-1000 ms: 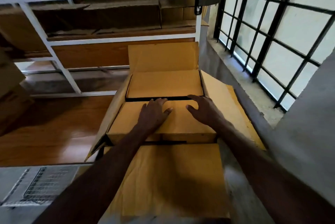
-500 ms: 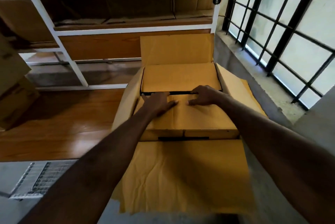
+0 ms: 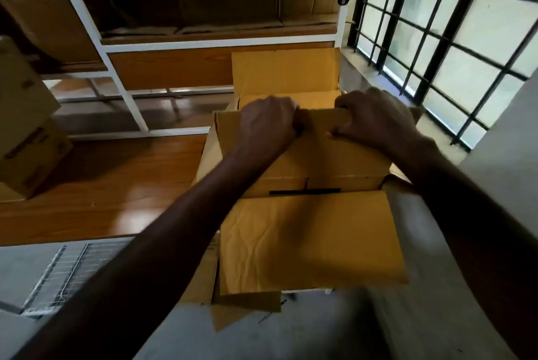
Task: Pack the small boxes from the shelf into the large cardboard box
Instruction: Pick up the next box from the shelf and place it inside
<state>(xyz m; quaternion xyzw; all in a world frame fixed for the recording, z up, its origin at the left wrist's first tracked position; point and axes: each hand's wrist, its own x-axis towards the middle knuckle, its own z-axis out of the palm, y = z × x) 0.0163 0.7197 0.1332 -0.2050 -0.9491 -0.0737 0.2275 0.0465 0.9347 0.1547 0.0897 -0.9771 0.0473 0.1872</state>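
Observation:
The large cardboard box (image 3: 313, 240) stands open on the floor in front of me, its near flap folded toward me and its far flap upright. Inside it, a small brown box (image 3: 317, 161) is tilted with its far edge raised. My left hand (image 3: 266, 124) and my right hand (image 3: 375, 121) both grip that raised far edge, fingers curled over it. Behind it another small box (image 3: 291, 97) lies flat deeper in the large box, mostly hidden by my hands.
A white metal shelf (image 3: 87, 25) with more brown boxes (image 3: 227, 7) stands behind the large box. Stacked cartons (image 3: 26, 126) sit at the left on the wooden floor. A barred window (image 3: 454, 39) runs along the right. A wire grid (image 3: 67, 269) lies at lower left.
My hands slid from the top of the near small box to its far edge and closed on it. That edge has lifted, tilting the box toward me.

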